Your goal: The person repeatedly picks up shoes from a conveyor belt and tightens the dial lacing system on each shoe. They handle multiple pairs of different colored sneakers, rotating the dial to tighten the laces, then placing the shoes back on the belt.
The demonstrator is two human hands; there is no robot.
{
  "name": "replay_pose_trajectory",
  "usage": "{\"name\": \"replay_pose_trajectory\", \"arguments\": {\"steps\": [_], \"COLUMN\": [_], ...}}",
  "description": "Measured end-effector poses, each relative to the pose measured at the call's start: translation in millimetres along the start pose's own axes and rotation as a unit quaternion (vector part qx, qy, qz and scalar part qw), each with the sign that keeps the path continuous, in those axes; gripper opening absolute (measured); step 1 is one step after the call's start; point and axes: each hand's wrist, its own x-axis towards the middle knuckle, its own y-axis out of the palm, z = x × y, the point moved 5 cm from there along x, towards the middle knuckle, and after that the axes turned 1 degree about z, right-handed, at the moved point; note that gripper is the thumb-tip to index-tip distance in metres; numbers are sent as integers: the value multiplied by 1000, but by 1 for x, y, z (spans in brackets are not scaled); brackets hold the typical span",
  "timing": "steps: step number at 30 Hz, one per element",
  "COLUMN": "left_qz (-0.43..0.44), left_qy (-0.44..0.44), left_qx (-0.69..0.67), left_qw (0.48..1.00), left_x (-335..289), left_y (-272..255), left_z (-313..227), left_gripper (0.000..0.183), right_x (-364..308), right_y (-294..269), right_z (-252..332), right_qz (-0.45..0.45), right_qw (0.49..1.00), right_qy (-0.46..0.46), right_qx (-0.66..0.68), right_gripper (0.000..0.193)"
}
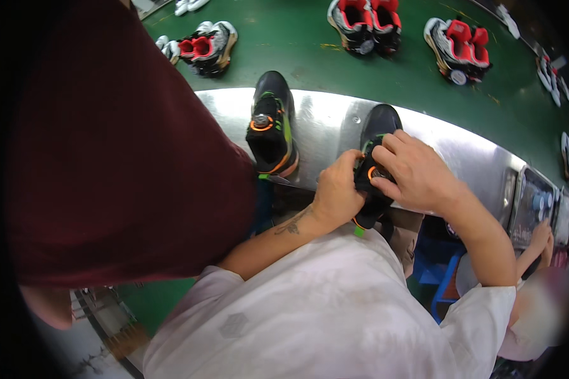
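A black shoe (380, 121) with green and orange trim lies at the near edge of the metal ledge, its toe pointing away from me. My left hand (340, 189) grips its left side near the ankle opening. Over the tongue, the fingers of my right hand (417, 169) curl around an orange-ringed dial (374, 172), partly hiding it. A matching black shoe (269, 129) stands to the left on the same ledge, toe away, its orange-ringed dial facing up; neither hand touches it.
Beyond the metal ledge (325, 123), a green surface (284, 41) carries several pairs of red-lined shoes (365, 25). A person in a maroon shirt (126, 164) stands close on my left. At the right, another person's hands (540, 239) are beside a tray (526, 215).
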Motion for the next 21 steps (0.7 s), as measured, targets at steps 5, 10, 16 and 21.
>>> {"name": "replay_pose_trajectory", "arguments": {"steps": [5, 10, 16, 21], "left_qz": [9, 29, 40, 96], "left_qy": [10, -19, 14, -24], "left_qx": [-8, -12, 27, 33], "left_qw": [1000, 999, 999, 995], "left_x": [1, 2, 3, 5], "left_y": [1, 1, 4, 7], "left_z": [0, -5, -7, -6], "left_gripper": [48, 48, 46, 46], "right_x": [7, -6, -4, -3], "right_y": [20, 6, 7, 20], "right_z": [-6, -9, -8, -6], "right_qz": [208, 37, -13, 276], "right_qw": [960, 997, 998, 927], "right_qy": [186, 64, 53, 254], "right_qx": [16, 37, 39, 34], "right_gripper": [30, 38, 41, 29]}}
